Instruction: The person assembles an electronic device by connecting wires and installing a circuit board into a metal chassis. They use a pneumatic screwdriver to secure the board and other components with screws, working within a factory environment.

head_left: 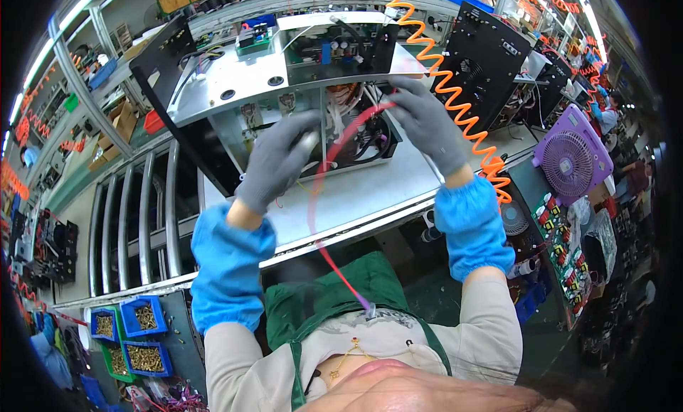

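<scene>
My right hand [430,125], in a grey glove, is closed with its fingertips at the upper end of a red cable [321,199]. Smeared by motion, the cable arcs left and down to a purple-tipped end before my chest. My left hand [276,159], also gloved, is curled at the front opening of a metal equipment chassis [249,99]. Something pale [309,140] shows at its fingers; I cannot make out what it is. Inside the chassis, right of that hand, lie bundled wires [356,106], partly hidden by the red cable.
An orange coiled hose [455,99] hangs close by my right hand. Farther right stand a black panelled unit [478,53] and a purple fan [573,156]. Metal rollers [146,220] run left of the chassis. Blue bins [146,359] of small brass-coloured parts sit at lower left.
</scene>
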`<act>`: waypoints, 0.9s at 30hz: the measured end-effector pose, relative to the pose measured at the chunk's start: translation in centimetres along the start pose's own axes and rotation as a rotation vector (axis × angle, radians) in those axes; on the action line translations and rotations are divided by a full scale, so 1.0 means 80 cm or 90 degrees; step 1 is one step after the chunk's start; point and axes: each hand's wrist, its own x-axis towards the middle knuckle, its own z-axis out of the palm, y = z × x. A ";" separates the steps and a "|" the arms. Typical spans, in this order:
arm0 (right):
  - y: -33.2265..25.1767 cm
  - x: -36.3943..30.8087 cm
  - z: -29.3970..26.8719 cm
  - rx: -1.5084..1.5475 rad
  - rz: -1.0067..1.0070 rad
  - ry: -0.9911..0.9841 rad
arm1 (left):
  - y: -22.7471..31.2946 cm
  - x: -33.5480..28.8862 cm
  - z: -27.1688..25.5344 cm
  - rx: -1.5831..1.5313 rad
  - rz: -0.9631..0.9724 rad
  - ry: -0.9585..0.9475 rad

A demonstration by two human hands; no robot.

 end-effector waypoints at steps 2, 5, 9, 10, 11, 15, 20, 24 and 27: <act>0.022 0.034 0.015 -0.087 0.032 -0.047 | -0.011 0.054 0.040 -0.011 0.092 0.077; 0.037 0.057 0.037 -0.081 0.150 -0.165 | -0.024 0.114 0.078 0.038 0.043 0.177; 0.052 0.054 0.041 -0.072 0.160 -0.196 | -0.030 0.160 0.108 0.088 -0.050 0.272; 0.062 0.049 0.044 -0.035 0.118 -0.158 | -0.034 0.168 0.114 0.093 -0.054 0.301; 0.066 0.048 0.044 -0.021 0.119 -0.157 | -0.038 0.173 0.118 0.099 -0.059 0.332; 0.078 0.042 0.042 0.019 0.105 -0.141 | -0.022 0.172 0.121 0.098 0.000 0.341; 0.083 0.044 0.045 0.029 0.091 -0.126 | -0.029 0.170 0.119 0.269 0.015 0.288; 0.083 0.048 0.047 0.018 0.110 -0.157 | -0.028 0.175 0.114 0.294 0.035 0.284; 0.083 0.045 0.049 0.072 0.120 -0.140 | -0.038 0.173 0.115 0.209 0.099 0.321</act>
